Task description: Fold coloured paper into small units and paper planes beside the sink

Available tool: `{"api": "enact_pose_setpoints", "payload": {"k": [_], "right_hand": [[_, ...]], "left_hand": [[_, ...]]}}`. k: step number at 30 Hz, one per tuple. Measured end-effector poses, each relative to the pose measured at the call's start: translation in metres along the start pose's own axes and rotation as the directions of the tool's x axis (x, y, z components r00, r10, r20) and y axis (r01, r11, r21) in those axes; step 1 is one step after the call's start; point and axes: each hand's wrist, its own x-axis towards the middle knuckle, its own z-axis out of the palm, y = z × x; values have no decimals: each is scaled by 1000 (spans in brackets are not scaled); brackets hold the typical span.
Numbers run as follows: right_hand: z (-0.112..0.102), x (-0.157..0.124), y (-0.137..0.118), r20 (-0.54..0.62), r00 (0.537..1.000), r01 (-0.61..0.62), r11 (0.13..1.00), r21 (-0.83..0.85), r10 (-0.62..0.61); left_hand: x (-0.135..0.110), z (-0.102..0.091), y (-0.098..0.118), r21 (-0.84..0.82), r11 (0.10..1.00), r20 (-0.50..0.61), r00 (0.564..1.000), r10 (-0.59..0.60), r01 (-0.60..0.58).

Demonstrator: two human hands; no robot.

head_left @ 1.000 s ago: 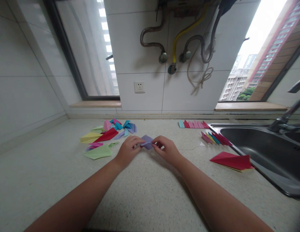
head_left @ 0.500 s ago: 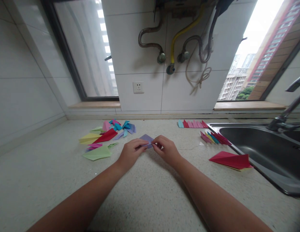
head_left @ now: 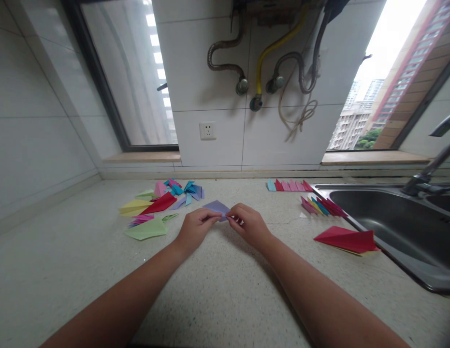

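A sheet of purple paper [head_left: 217,206], partly folded, lies between my hands over the middle of the countertop. My left hand [head_left: 197,226] pinches its near edge between thumb and fingers. On the other side my right hand [head_left: 248,222] grips the paper's near right edge with the fingertips, close to the left thumb. The fingers cover the lower part of the sheet, so its folds there are hidden.
Folded papers, with a red one [head_left: 159,203] and a light green one [head_left: 147,229], lie to the left. At right are a row of small folded papers [head_left: 290,185], a red paper plane [head_left: 346,239] and a steel sink [head_left: 377,217]. A tiled wall [head_left: 210,159] stands behind.
The left fingers and thumb have shifted slightly along the purple paper, and more of its left side shows. Both hands keep hold of it.
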Motion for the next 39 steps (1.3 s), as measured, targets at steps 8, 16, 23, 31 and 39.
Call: {"api": "enact_pose_setpoints", "payload": {"k": [8, 16, 23, 31, 39], "right_hand": [[2, -1, 2, -4, 1000, 12, 999, -31, -12], [1, -1, 1, -10, 1000, 28, 999, -45, -28], [4, 0, -2, -11, 1000, 27, 998, -59, -28], [5, 0, -5, 25, 999, 51, 992, -113, -49], [4, 0, -5, 48, 997, 64, 989, -131, -58]], "left_hand": [[0, 0, 0, -4, 998, 11, 998, -58, 58], [0, 1, 0, -23, 997, 0, 997, -76, 76], [0, 7, 2, -109, 991, 0, 997, -72, 71], [-2, 3, 1, -44, 997, 31, 997, -70, 71], [0, 1, 4, -6, 999, 46, 998, -49, 50]]}}
